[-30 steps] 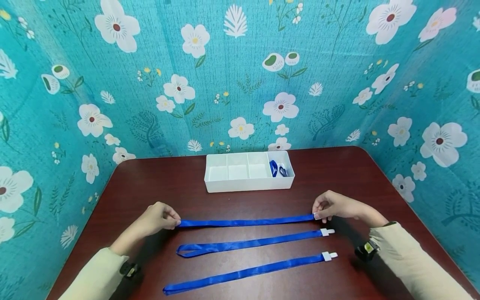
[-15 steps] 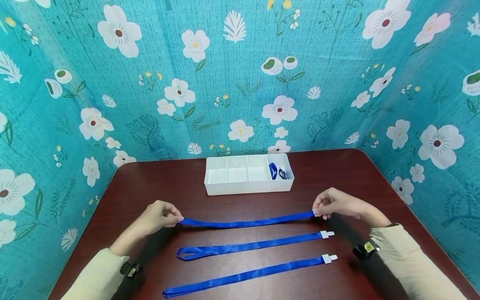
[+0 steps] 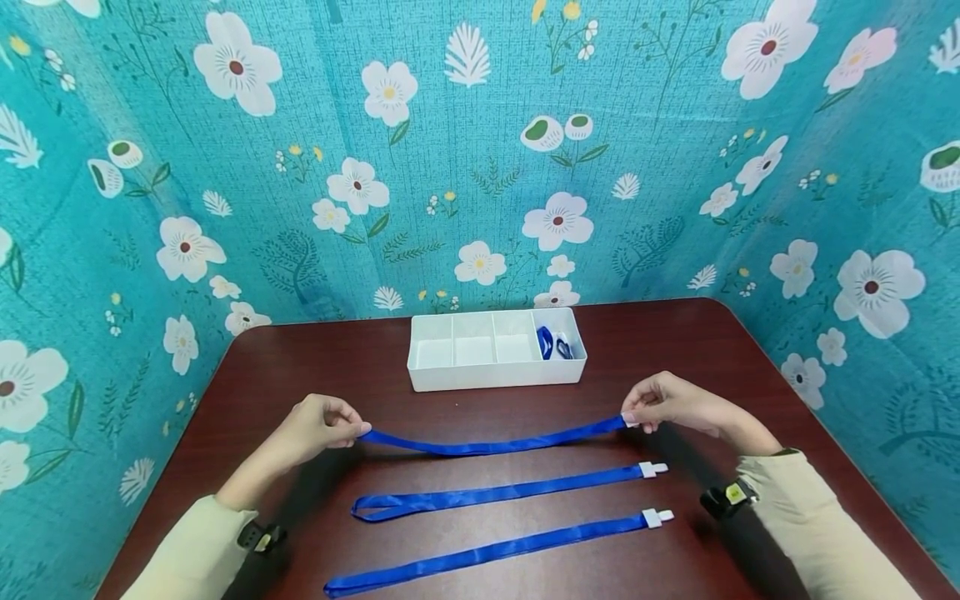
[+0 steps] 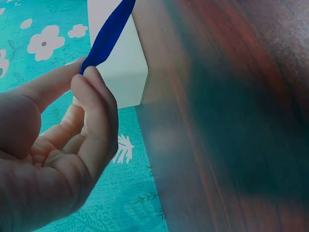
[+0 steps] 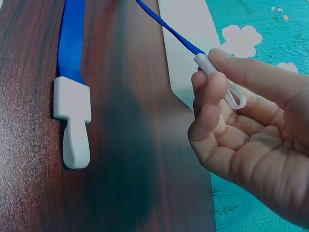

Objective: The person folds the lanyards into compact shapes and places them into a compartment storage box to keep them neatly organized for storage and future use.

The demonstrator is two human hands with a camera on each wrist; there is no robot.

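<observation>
Centre of the head view: I have the held lanyard (image 3: 480, 449) bowed between two hands, its plain end pinched by the left hand (image 3: 322, 425), its white clip (image 5: 205, 64) by the right hand (image 3: 663, 404). In my judgement, slack could let the strap twist, and the left pinch, taking little of the ribbon, could lose it. Dropped lower in the frame, it might tangle with the middle lanyard (image 3: 525, 488); the lower lanyard (image 3: 487, 553) lies apart, near the bottom edge. At upper centre I note the divided tray (image 3: 495, 377), blue items (image 3: 543, 340) in its rightmost compartment, its front wall a possible obstacle
</observation>
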